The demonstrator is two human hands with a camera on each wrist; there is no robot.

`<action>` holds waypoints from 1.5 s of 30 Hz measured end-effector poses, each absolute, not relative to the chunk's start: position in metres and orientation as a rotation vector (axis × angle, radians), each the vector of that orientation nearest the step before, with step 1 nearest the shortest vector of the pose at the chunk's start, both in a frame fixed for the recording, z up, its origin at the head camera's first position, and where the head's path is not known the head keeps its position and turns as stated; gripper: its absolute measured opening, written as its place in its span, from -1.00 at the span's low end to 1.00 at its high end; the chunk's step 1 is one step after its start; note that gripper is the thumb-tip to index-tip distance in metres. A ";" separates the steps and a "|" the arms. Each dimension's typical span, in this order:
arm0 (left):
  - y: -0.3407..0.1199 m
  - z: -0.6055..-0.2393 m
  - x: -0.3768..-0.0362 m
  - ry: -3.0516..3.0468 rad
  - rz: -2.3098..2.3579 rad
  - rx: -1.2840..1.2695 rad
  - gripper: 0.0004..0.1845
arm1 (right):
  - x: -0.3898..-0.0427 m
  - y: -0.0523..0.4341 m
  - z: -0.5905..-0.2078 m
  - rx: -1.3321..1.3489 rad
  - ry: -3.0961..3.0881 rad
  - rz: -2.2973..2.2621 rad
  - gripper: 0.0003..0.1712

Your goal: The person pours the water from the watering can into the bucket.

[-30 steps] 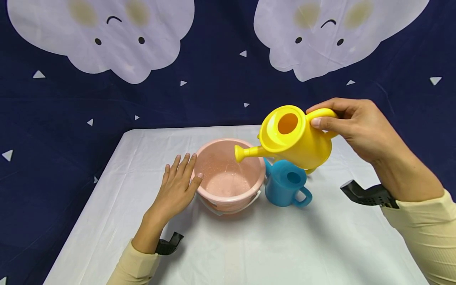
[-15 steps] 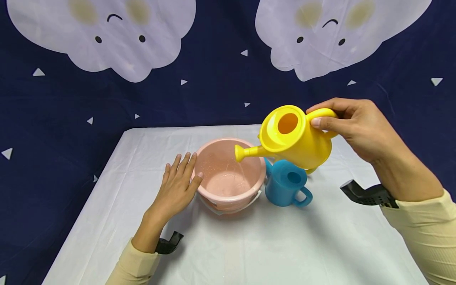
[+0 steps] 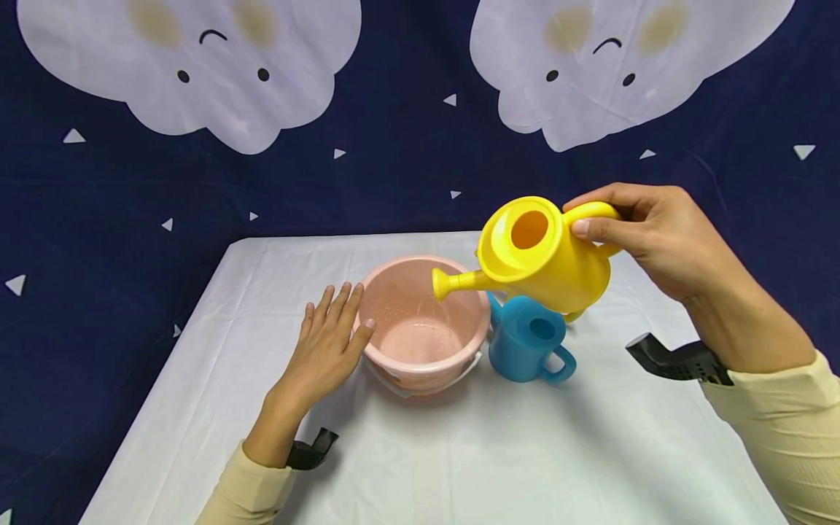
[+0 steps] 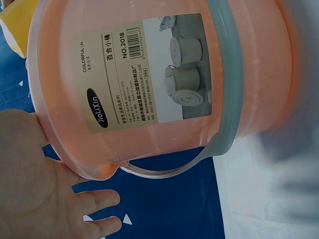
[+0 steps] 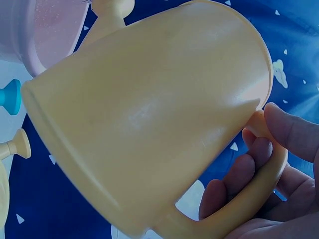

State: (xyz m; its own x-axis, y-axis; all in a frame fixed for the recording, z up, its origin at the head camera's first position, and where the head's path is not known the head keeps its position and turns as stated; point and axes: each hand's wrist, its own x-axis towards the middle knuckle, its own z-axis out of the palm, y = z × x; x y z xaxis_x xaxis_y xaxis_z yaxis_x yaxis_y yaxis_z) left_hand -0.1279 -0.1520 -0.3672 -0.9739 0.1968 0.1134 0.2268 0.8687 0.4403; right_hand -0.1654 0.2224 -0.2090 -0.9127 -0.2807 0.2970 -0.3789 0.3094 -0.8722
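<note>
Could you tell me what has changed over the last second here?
Nothing visibly changed. The right hand still holds the yellow watering can tilted over the pink bucket, and the left hand still rests against the bucket's side. The blue watering can has not moved.

White-covered table before navy backdrop with clouds.

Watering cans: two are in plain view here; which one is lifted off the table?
The yellow watering can: the right hand grips its handle, tilting its spout over the pink bucket. The blue watering can stands on the table.
</note>
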 end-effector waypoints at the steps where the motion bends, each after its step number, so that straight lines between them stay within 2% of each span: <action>1: -0.152 -0.367 -0.128 -2.974 -0.713 -0.336 -0.30 | -0.165 0.223 -0.209 0.624 -2.468 1.686 -0.71; 45: -0.151 -0.366 -0.128 -2.979 -0.717 -0.323 -0.31 | -0.167 0.223 -0.213 0.601 -2.534 1.630 -0.67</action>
State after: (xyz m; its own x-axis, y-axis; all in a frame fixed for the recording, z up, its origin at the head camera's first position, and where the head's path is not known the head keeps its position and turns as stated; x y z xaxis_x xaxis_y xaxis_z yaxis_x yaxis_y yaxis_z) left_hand -0.1282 -0.1511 -0.3661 -0.9763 0.1883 0.1070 0.2163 0.8698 0.4434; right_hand -0.1667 0.2232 -0.2125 -0.9212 -0.2857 0.2640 -0.3587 0.3612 -0.8607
